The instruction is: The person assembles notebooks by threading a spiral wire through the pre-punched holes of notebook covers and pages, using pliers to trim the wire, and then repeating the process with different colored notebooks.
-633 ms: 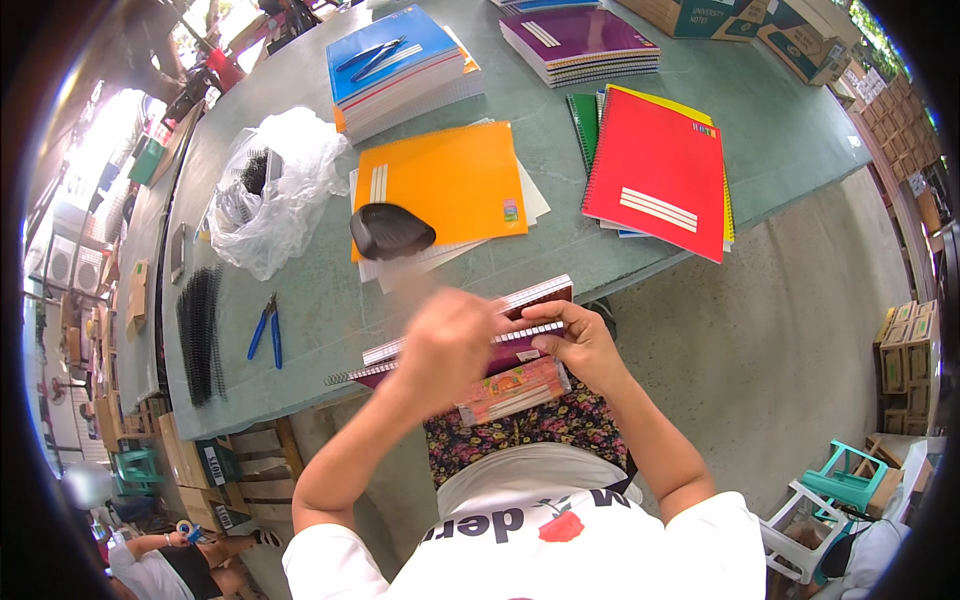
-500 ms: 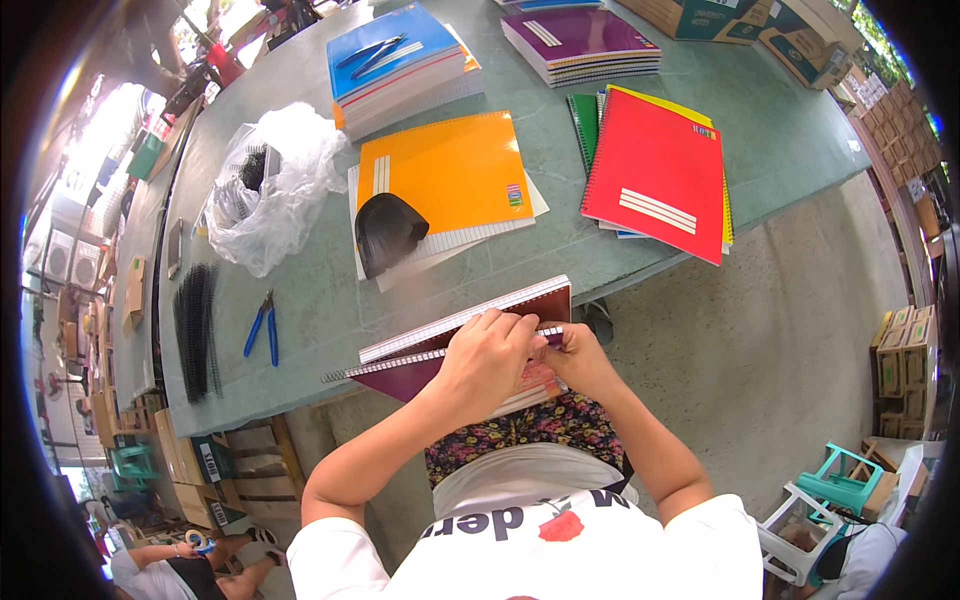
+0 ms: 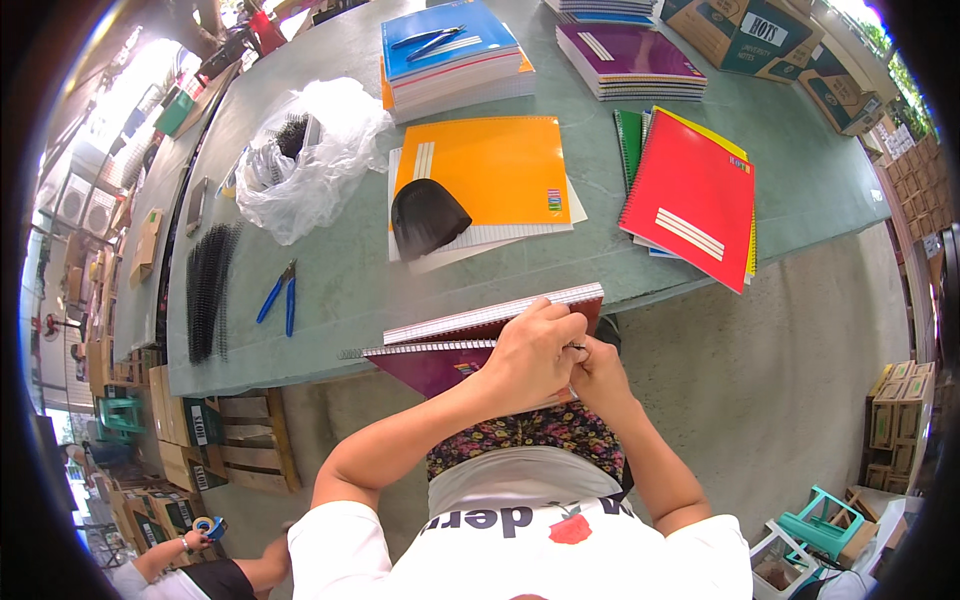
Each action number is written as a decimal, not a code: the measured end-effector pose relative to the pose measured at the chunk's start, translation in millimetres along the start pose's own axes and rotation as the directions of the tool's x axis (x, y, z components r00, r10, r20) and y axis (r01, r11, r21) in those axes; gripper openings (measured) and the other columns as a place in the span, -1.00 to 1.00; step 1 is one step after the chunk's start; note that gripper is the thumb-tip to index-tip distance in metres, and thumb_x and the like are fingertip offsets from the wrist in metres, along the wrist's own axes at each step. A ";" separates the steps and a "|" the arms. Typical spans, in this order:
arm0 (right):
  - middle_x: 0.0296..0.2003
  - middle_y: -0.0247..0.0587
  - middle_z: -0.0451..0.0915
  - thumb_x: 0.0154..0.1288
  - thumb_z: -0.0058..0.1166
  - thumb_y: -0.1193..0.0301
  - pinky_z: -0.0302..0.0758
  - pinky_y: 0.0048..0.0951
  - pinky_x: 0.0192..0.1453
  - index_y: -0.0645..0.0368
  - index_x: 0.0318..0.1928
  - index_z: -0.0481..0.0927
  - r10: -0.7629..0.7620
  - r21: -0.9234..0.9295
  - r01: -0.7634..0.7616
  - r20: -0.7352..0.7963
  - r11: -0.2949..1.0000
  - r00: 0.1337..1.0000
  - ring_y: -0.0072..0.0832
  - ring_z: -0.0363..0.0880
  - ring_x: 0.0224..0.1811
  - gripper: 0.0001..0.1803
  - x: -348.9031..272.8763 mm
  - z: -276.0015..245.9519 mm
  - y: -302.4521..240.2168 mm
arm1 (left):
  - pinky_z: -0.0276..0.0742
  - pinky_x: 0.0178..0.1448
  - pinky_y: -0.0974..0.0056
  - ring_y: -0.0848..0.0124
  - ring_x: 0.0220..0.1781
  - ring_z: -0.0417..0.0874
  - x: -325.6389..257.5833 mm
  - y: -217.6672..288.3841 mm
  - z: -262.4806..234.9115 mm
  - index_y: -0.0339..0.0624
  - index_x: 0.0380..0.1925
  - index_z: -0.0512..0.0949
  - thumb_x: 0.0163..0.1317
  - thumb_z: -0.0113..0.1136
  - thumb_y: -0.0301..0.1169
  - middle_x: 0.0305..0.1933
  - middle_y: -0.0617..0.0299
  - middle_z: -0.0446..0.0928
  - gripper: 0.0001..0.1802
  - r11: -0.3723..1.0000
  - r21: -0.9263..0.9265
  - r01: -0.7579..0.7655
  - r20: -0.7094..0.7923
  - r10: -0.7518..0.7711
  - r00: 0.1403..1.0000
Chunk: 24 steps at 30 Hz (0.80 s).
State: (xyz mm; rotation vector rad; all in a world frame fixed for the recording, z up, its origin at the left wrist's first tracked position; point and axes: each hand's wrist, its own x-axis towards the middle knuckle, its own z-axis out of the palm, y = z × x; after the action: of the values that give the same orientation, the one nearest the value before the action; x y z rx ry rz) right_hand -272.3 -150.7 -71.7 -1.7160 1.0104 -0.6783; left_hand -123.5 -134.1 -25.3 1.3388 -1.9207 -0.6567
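Note:
A purple spiral notebook (image 3: 425, 368) is tipped open at the table's near edge, its page block (image 3: 440, 326) turned up and its spine towards me. A loose end of its black coil (image 3: 352, 353) juts out past the spine's left end. Over the right part of the spine, my left hand (image 3: 535, 345) is closed on the notebook with bent fingers. Beside it my right hand (image 3: 602, 376) pinches at the coil's right end. The fingertips of both hands meet there, and a small dark bit shows between them. Exactly what each fingertip grips is partly hidden.
Blue-handled cutters (image 3: 280, 298) and black coils (image 3: 208, 292) lie at left, near a plastic bag of coils (image 3: 310, 170). An orange notebook (image 3: 500, 170) bears a black curved piece (image 3: 428, 218). Red notebooks (image 3: 695, 195), a blue stack (image 3: 455, 60), a purple stack (image 3: 630, 60) and cartons (image 3: 750, 35) stand beyond.
My left hand has slid right along the spine, closer to my right hand, and its fingers are more bunched. The whole view has shifted, so the table things appear further right.

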 end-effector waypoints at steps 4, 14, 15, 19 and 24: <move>-0.41 -0.02 0.59 0.09 0.06 0.54 0.49 -0.37 -0.29 0.19 -0.12 0.55 -0.146 -0.028 0.146 0.015 0.989 0.989 -0.14 0.59 -0.38 -0.72 0.4 2.5 2.4 | 0.43 -0.15 0.18 0.15 -0.19 0.44 -1.5 14.6 -6.0 -0.19 -0.34 0.56 -0.13 0.19 -0.57 -0.33 0.07 0.47 -0.74 1.000 -0.001 0.019 -0.086 -0.019 0.996; -0.15 -0.05 0.61 0.45 -0.29 0.04 0.39 -0.44 0.10 0.36 -0.06 0.55 -0.059 0.424 -0.010 0.150 0.906 0.987 -0.44 0.53 -0.07 -0.42 16.8 13.1 -32.4 | 0.32 -0.06 0.37 0.44 -0.19 0.45 -26.4 197.8 -101.3 -0.27 -0.17 0.36 0.32 -0.05 -0.35 -0.26 0.21 0.41 -0.79 0.258 -0.942 0.216 0.215 -0.034 0.976; -0.17 -0.03 0.62 0.45 -0.29 0.03 0.37 -0.44 0.10 0.37 -0.08 0.55 -0.017 0.412 -0.011 0.063 0.911 0.998 -0.44 0.53 -0.08 -0.41 14.3 8.0 -28.3 | 0.36 -0.13 0.40 0.42 -0.22 0.44 -25.3 199.1 -112.5 -0.29 -0.19 0.34 0.32 -0.06 -0.34 -0.27 0.21 0.40 -0.79 0.227 -0.930 0.289 0.300 0.013 0.954; -0.24 -0.22 0.65 0.45 -0.27 0.09 0.42 -0.49 -0.02 0.31 -0.14 0.60 0.013 0.241 -0.036 0.095 0.970 0.995 -0.55 0.53 -0.20 -0.47 19.4 -11.3 -14.5 | 0.42 -0.17 0.39 0.38 -0.26 0.47 -34.8 164.4 -93.8 -0.28 -0.28 0.43 0.26 0.02 -0.41 -0.27 0.15 0.43 -0.85 -0.058 -0.995 0.084 0.087 -0.041 0.995; -0.42 -0.15 0.62 0.33 -0.07 0.24 0.51 -0.35 -0.23 0.22 -0.26 0.60 -0.163 -0.140 0.220 0.335 0.966 0.928 -0.29 0.60 -0.33 -0.70 42.7 -23.2 -46.7 | 0.53 -0.22 0.35 0.27 -0.30 0.54 -67.7 153.7 -111.9 -0.28 -0.42 0.56 0.19 0.18 -0.47 -0.26 0.06 0.47 -0.91 0.574 -0.663 -0.481 -0.671 -0.172 0.721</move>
State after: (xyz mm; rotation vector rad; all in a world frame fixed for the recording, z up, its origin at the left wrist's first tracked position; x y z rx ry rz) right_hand -255.3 -191.2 -20.6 -2.0214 0.6942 -0.4190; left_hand -111.8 -20.1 140.9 0.6040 -0.8757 -0.6849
